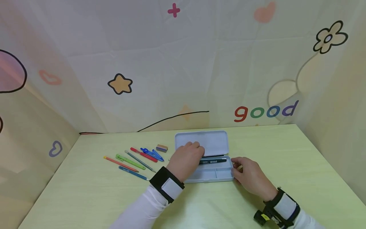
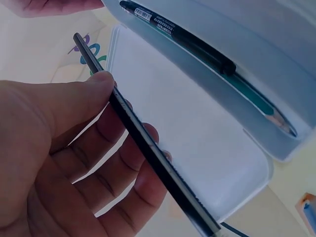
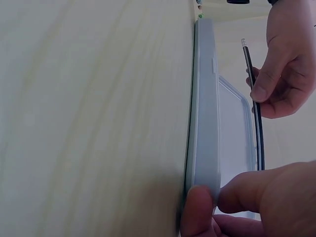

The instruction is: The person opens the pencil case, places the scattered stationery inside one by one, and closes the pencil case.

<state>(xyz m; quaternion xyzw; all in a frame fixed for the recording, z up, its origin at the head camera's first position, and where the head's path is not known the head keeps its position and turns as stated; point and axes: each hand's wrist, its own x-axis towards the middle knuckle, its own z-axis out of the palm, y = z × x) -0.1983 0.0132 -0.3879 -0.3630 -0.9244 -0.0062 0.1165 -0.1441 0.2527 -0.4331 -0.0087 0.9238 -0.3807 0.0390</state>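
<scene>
My left hand [image 1: 186, 160] is over the white pencil case [image 1: 203, 180], pinching a dark pencil with silver stripes [image 2: 148, 153] between thumb and fingers. In the right wrist view, this pencil stands apart from the case, its pale metallic end pointing away. The case lies with its lid [image 1: 206, 140] folded back. Inside its long rear compartment are a black pen [image 2: 192, 44] and a green pencil [image 2: 252, 96], side by side. At the case's right end, my right hand [image 1: 251, 176] grips the side wall between thumb and fingers.
Left of the case lie a red pen [image 1: 144, 155], a blue compass [image 1: 152, 154], an eraser [image 1: 161, 148], a green pen [image 1: 130, 161], a teal pencil [image 1: 140, 161], an orange pencil [image 1: 121, 163] and a blue pen [image 1: 132, 173]. A printed curtain hangs behind the table.
</scene>
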